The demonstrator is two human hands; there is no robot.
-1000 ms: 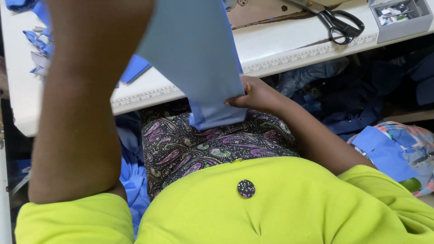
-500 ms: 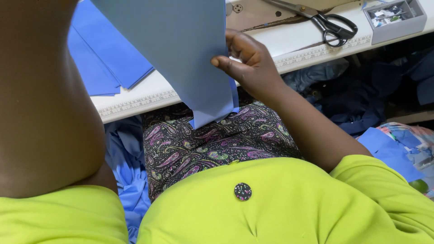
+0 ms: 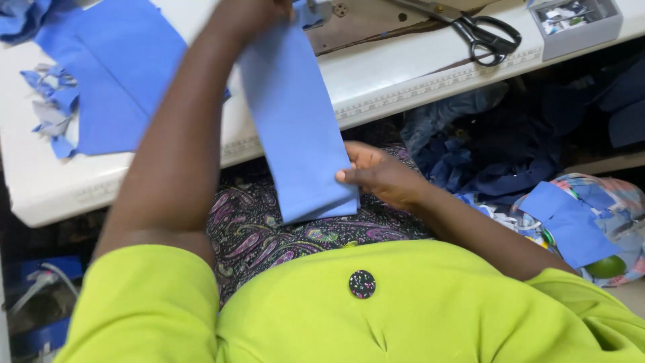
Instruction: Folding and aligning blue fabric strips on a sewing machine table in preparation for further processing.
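- Our left hand [image 3: 252,15] pinches the top end of a long blue fabric strip [image 3: 295,128], up by the top edge of the view; fingers closed on the cloth, partly cut off from sight.
- Our right hand [image 3: 377,176] sits at the strip's lower right edge, thumb and fingertips nipping that edge just above the lap.
- The strip hangs stretched between the two hands, slanting from the table edge down over the paisley skirt [image 3: 282,232].
- Change from half a second ago: the right hand has slid down the edge from a higher hold, and the left arm has swung clear, so the strip now shows full length. We judge this to be smoothing or checking the piece.
- On the white table [image 3: 403,74]: flat blue cut pieces [image 3: 107,81] at left with ragged offcuts [image 3: 50,107] beside them, black-handled scissors [image 3: 487,33] at right, a small grey tray [image 3: 578,23] beyond.
- Below right: a heap of dark and blue cloth [image 3: 510,154].
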